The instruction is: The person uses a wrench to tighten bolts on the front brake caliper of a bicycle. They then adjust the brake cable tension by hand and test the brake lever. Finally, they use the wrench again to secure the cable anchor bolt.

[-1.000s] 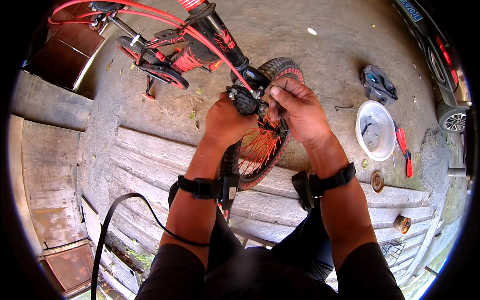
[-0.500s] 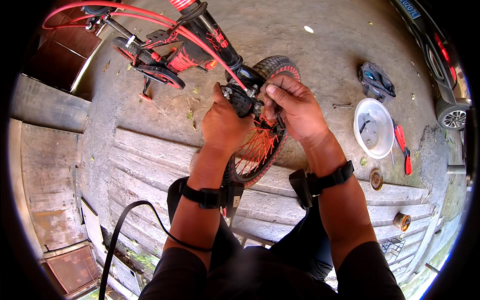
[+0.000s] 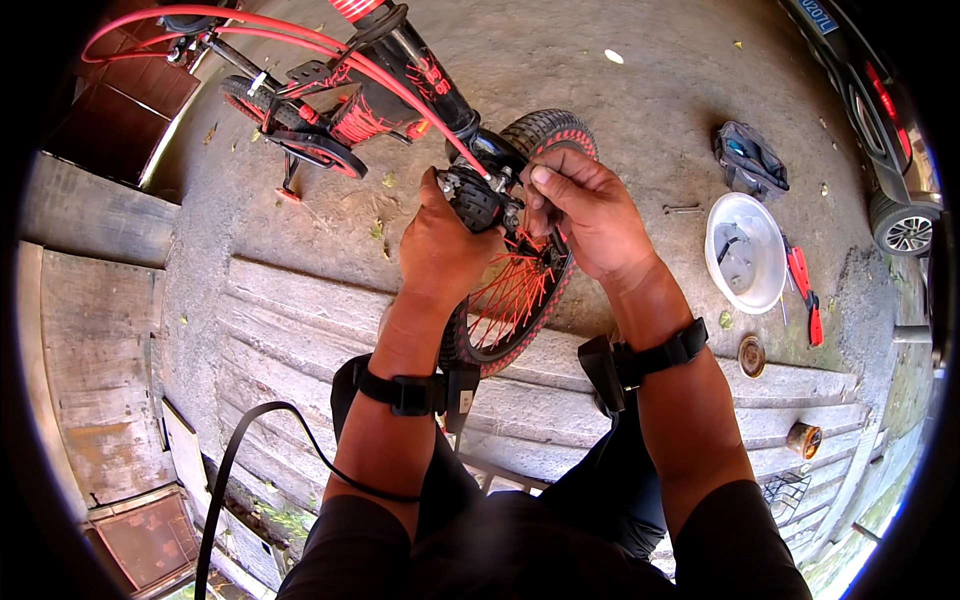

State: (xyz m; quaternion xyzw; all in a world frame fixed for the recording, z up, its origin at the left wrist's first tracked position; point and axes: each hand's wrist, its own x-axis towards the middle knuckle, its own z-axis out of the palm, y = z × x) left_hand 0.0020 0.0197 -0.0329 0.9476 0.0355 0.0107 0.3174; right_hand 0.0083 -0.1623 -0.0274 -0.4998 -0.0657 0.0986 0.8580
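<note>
A small bicycle with a black and red frame (image 3: 420, 75) leans across the upper left, its front wheel (image 3: 550, 128) between my hands. The wheel has red spokes (image 3: 512, 290) and a knobby tyre. My left hand (image 3: 440, 245) is closed around a black ribbed part (image 3: 474, 204) beside the fork, thumb up along its left side. Red cables (image 3: 410, 92) run down to the metal fittings of the brake there. Just right of them, my right hand (image 3: 596, 215) pinches thumb and fingertips together; what they hold is hidden.
At the right stand a white plastic basin (image 3: 746, 290) with small dark items, red-handled pliers (image 3: 803, 290), a wrench (image 3: 683, 209) and a grey tool bag (image 3: 750, 160). Two rusty tins (image 3: 752, 356) sit on the ridged concrete slope. A parked car (image 3: 875, 110) is at the far right.
The bicycle and my left hand have shifted very slightly left in view. Both hands keep the same hold, with little other movement.
</note>
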